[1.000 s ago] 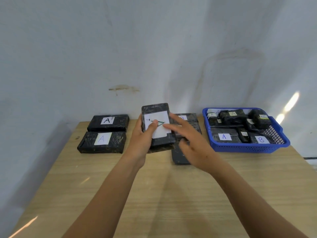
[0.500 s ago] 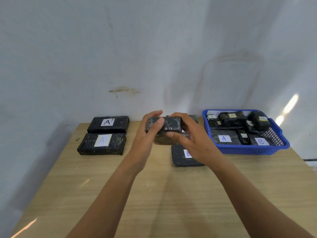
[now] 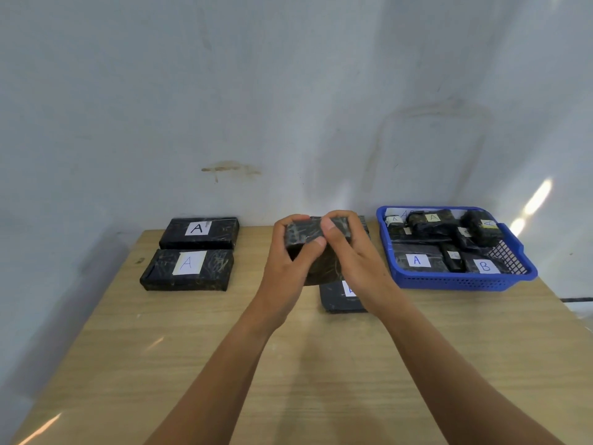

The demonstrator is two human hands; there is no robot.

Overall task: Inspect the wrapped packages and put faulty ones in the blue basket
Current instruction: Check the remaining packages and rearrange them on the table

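Both hands are curled round one package point(image 3: 303, 234), held up over the middle of the surface point(image 3: 288, 374). The left hand point(image 3: 282, 271) has its left end and the right hand point(image 3: 356, 268) its right, so it looks to run roughly side to side. The basket point(image 3: 449, 280) sits off to the right, so if it's a dud, the right hand is the closer one for the drop.

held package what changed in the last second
The held package was turned so its label no longer shows; the right hand joined the left hand, and both now hold it. The far A package, the near A package, the package on the table and the blue basket stayed put.
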